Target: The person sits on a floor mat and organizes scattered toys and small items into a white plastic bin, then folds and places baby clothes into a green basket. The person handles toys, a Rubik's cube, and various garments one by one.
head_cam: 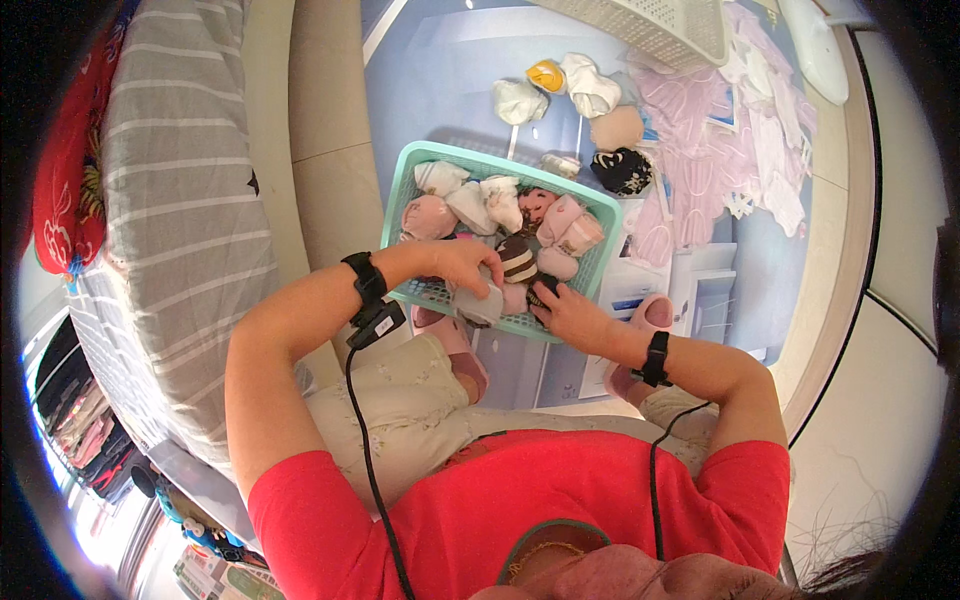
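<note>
A mint-green plastic basket (611, 232) in front of me holds several rolled-up socks. Inside its near side, my left hand (466, 264) has thumb and fingers around a pale grey sock ball (480, 306). My right hand (576, 319) reaches over the near right rim, its fingers around a dark sock ball (541, 291). Between the hands lie a brown-and-cream striped sock ball (517, 259) and a pink one (514, 298). White sock balls (472, 208) and a peach one (429, 217) sit towards the back and left, pale pink ones (559, 262) at the right.
Beyond the basket, a white sock ball (519, 103), a yellow one (546, 76) and a black patterned one (621, 171) rest on the blue printed mat (450, 67). Lilac clothes (690, 157) spread at the right, beside a white perforated basket (660, 34). A striped bed cover (187, 187) borders the left.
</note>
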Motion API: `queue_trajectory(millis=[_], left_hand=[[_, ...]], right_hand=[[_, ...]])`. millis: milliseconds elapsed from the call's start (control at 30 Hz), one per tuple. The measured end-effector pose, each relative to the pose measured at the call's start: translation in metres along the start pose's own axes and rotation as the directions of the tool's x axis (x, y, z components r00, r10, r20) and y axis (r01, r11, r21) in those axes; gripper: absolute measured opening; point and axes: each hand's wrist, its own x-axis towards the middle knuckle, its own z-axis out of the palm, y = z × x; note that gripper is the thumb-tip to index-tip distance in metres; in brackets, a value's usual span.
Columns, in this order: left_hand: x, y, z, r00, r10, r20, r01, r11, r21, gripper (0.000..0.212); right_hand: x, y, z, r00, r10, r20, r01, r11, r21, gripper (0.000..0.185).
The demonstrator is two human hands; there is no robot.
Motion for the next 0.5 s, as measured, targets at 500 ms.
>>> queue_trajectory(millis=[500], left_hand=[[0.003,-0.009,0.009,0.975,0.028,-0.219,-0.072,0.978,-0.195,0.043]], right_hand=[[0.028,0.03,-0.032,0.985,0.069,0.157,-0.103,0.971,0.218,0.028]])
